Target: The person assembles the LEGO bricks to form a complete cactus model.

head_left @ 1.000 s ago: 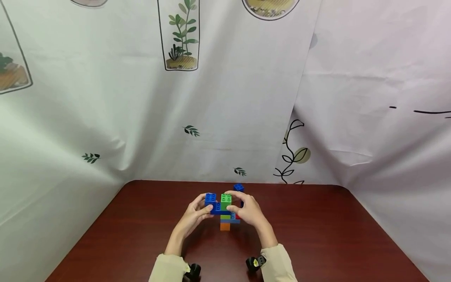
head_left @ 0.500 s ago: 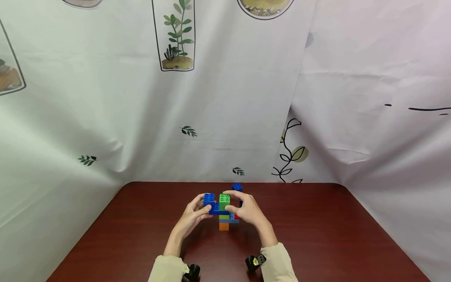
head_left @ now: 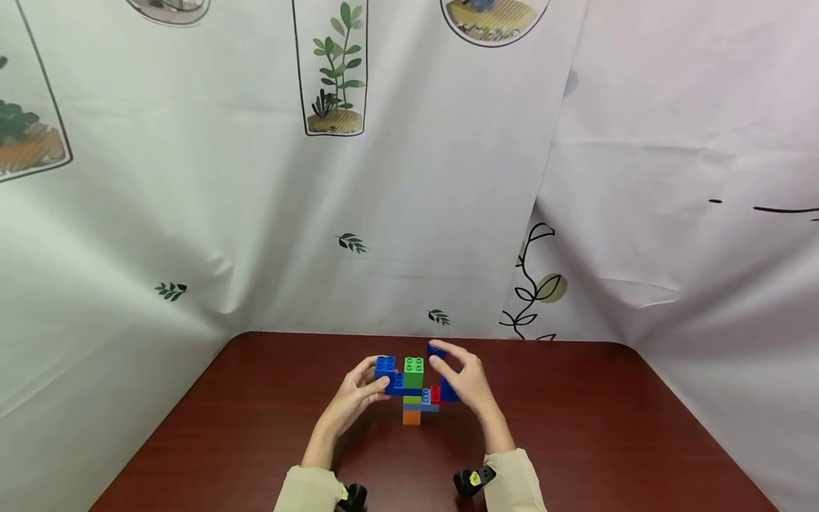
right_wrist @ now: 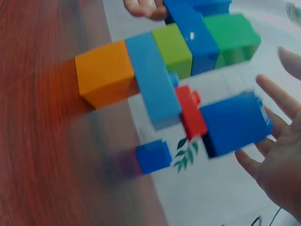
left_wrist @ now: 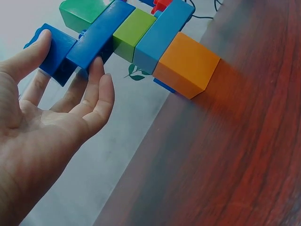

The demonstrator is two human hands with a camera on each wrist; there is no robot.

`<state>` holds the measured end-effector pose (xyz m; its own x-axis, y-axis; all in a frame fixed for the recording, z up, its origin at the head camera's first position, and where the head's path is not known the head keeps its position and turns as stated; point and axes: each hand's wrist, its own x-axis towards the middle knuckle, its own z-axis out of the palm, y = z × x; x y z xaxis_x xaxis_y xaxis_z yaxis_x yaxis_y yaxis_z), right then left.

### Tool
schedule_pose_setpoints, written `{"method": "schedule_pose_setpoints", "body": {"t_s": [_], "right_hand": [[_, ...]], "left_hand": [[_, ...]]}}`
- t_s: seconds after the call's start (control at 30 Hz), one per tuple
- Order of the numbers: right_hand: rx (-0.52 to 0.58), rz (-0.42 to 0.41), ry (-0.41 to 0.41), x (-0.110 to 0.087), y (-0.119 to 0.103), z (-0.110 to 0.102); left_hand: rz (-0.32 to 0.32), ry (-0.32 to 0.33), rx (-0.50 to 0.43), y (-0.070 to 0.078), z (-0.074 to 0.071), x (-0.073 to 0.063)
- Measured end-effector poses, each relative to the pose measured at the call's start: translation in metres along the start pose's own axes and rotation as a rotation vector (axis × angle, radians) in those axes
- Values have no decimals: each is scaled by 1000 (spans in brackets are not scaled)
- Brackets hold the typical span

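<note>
A tower of toy building blocks stands on the table. An orange block (left_wrist: 188, 66) forms its base, with a light blue long block (left_wrist: 162, 35), a lime block (left_wrist: 134, 35) and a dark blue long block (left_wrist: 101, 35) above. On top sits a green block (head_left: 414, 371). My left hand (head_left: 350, 398) pinches the dark blue end block (left_wrist: 59, 49) at the upper left, thumb in front. My right hand (head_left: 470, 384) has its fingers spread, holding nothing, beside a blue block (right_wrist: 235, 125). That block sits on a red block (right_wrist: 190, 113) on the tower's right arm.
Behind the tower a separate blue block (right_wrist: 154, 156) stands on the brown wooden table (head_left: 256, 441). A pale printed curtain (head_left: 397, 213) hangs along the table's far edge.
My right hand has let go of the green block and moved right, to the blue block on the red one. My left hand keeps its hold; the head view has shifted slightly.
</note>
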<state>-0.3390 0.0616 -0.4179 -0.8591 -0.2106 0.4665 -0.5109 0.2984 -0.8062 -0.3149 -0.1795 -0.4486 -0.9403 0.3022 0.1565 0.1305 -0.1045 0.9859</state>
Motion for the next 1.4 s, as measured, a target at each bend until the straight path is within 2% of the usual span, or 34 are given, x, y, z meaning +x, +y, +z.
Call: {"method": "schedule_pose_setpoints", "body": {"t_s": [0.1,0.2,0.37,0.67,0.77,0.87,1.0,1.23,1.4], "right_hand": [[10,87,116,1,9,-3],[-41,148,213,1,19,-3],[-82,226,306,-2,37,0],[-121,358,346,-11,74,19],[-113,363,369,-14,80,21],[-101,321,394,-14,83,20],[-122,303,368,-10,87,20],[-240,296,166,5,90,28],[-276,291,115,14,83,28]], "left_hand": [[6,-8,-10,0,0,0],[14,-8,-15,0,0,0],[5,5,-20,-1,0,0],[3,17,-33,-2,1,0],[1,13,-35,-2,2,0],[1,8,-30,-1,2,0],[3,-1,-27,0,2,1],[1,14,-24,-1,-1,-2],[1,6,-19,0,1,0]]}}
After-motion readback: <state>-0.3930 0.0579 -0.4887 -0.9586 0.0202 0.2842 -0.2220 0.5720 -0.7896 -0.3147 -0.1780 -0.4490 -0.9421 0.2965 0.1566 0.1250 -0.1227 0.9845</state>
